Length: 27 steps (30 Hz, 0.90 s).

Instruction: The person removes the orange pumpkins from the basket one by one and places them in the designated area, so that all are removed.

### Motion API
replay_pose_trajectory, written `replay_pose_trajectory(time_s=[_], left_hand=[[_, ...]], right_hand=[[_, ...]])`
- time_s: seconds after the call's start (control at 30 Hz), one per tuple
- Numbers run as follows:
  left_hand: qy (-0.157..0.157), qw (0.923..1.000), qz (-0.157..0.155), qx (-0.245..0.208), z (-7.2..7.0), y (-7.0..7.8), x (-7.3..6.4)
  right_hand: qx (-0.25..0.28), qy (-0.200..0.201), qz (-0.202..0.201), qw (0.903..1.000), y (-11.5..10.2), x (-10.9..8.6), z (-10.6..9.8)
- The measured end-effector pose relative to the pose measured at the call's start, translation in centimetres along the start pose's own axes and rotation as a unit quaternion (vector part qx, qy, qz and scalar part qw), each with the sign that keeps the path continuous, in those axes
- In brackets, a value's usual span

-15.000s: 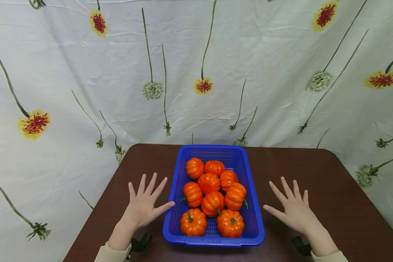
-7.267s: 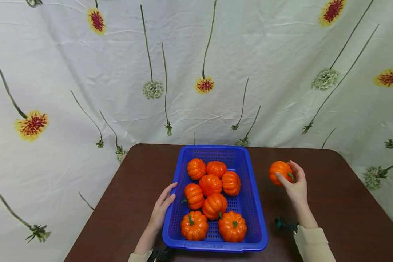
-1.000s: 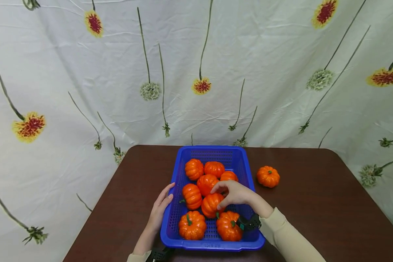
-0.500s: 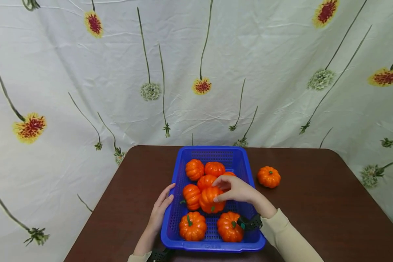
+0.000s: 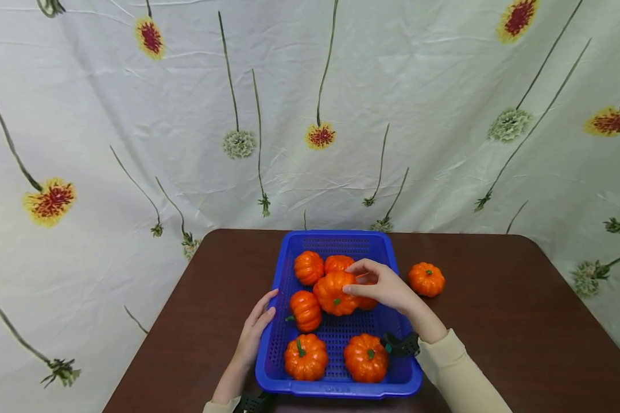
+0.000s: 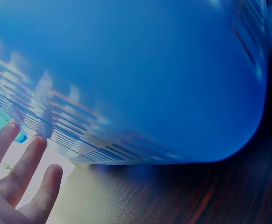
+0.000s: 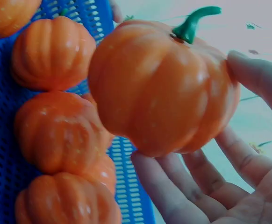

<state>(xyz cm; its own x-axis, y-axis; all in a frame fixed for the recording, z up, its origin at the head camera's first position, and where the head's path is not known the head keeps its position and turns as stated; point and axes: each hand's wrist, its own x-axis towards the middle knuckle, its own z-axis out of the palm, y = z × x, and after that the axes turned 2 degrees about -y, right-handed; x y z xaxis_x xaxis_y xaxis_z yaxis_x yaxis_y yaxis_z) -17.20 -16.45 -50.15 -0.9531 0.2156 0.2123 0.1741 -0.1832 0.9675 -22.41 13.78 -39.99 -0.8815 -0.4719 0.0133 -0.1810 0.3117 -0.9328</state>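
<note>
My right hand pinches a small orange pumpkin between thumb and fingers, holding it over the other pumpkins in the blue basket. The right wrist view shows this pumpkin with its curved green stem, clear of its neighbours' tops. My left hand rests against the basket's left side, fingertips at the rim. In the left wrist view its fingers lie extended along the slotted wall. Several more pumpkins sit inside, two of them at the near end.
One pumpkin stands on the dark brown table, right of the basket. Behind the table hangs a pale cloth printed with flowers. The basket's right wall runs under my right wrist.
My right hand has gripped the middle pumpkin and raised it off its place, moving it toward the far side. Earlier, one pumpkin went from the basket to the table. My left hand stays put.
</note>
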Motion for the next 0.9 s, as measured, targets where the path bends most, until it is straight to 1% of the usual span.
replay_pose_trajectory(time_s=[0.17,0.23,0.43,0.67,0.9], left_hand=[[0.006,1.0,-0.002,0.002,0.0,0.0,0.1],[0.009,0.9999,-0.005,0.001,0.0,0.0,0.1],[0.01,0.9999,-0.007,0.003,0.0,0.0,0.1],[0.004,1.0,-0.004,0.004,-0.1,-0.1,0.1],[0.005,1.0,-0.003,0.005,0.0,0.0,0.1]], right_hand=[[0.055,0.045,-0.006,0.9975,-0.4,-0.3,-1.0],[0.068,0.064,-0.011,0.9955,-0.5,-0.5,-1.4],[0.092,0.122,-0.003,0.9883,-0.3,-1.0,-2.5],[0.12,0.17,-0.009,0.9781,0.2,-1.7,-3.9],[0.135,0.226,-0.003,0.9649,0.5,-2.6,-5.4]])
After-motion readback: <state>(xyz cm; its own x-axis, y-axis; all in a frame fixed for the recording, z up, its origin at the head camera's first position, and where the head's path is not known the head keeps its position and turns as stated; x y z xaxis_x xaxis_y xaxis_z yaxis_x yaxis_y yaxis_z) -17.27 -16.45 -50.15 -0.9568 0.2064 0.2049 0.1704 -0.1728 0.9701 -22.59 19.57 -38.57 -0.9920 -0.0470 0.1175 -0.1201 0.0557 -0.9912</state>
